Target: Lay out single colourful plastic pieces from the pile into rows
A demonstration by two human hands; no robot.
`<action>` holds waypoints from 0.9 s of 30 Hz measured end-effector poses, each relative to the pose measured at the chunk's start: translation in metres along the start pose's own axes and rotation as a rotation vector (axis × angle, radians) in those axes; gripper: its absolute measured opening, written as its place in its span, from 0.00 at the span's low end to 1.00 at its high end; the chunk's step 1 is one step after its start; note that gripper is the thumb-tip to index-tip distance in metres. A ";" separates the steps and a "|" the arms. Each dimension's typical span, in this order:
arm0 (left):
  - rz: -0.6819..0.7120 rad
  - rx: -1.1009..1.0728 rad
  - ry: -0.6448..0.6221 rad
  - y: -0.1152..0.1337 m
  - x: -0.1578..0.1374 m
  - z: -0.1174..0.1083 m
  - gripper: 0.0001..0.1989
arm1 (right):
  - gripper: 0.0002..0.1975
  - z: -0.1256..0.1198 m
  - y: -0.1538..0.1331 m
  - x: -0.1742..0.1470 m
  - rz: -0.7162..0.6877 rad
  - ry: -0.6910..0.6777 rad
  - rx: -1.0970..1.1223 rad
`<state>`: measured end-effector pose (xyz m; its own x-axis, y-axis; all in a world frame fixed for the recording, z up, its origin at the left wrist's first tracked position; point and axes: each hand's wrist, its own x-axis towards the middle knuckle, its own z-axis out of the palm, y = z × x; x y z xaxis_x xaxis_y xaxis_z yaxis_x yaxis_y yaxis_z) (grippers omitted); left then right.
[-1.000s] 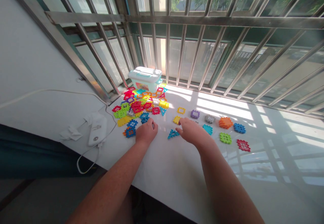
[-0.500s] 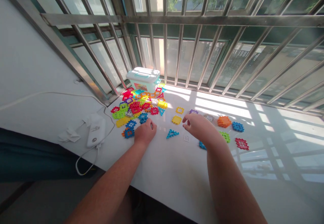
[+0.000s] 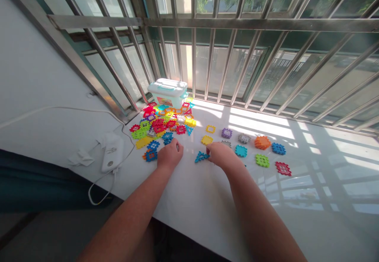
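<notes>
Window bars (image 3: pixel 194 64) border the white desk (image 3: pixel 189 214). On it, I have the right hand (image 3: pixel 220 154) narrowed at the blue triangular tile (image 3: pixel 201 157) (grip: cannot tell), the left hand (image 3: pixel 169 154) curled beside blue square tiles (image 3: pixel 152 155), contents hidden.

Smooth, glossy tabletop (image 3: pixel 192 199); shiny metal bars (image 3: pixel 209 64); plastic toy tiles (image 3: pixel 262 143)

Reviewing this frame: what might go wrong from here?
1. The right hand, at the blue triangle, is close to the nearer yellow square and might bump it.
2. The left hand is beside the blue pieces and could brush them aside.
3. The white cord loops past the table edge; the left forearm might snag it.
</notes>
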<state>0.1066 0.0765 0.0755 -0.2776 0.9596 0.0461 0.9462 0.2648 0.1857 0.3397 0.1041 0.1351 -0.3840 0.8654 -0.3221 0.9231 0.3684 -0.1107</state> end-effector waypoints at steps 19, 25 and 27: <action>0.002 -0.017 -0.008 0.000 0.000 0.000 0.15 | 0.14 -0.006 -0.006 -0.004 0.012 -0.028 -0.020; -0.002 -0.008 -0.011 0.000 0.000 -0.001 0.15 | 0.13 -0.003 -0.003 -0.002 0.002 -0.021 -0.007; -0.001 -0.012 -0.013 0.000 0.000 -0.001 0.15 | 0.13 -0.002 -0.001 -0.001 0.001 -0.017 -0.002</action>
<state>0.1063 0.0766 0.0761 -0.2761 0.9606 0.0335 0.9440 0.2644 0.1972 0.3388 0.1030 0.1375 -0.3828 0.8598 -0.3378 0.9233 0.3685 -0.1084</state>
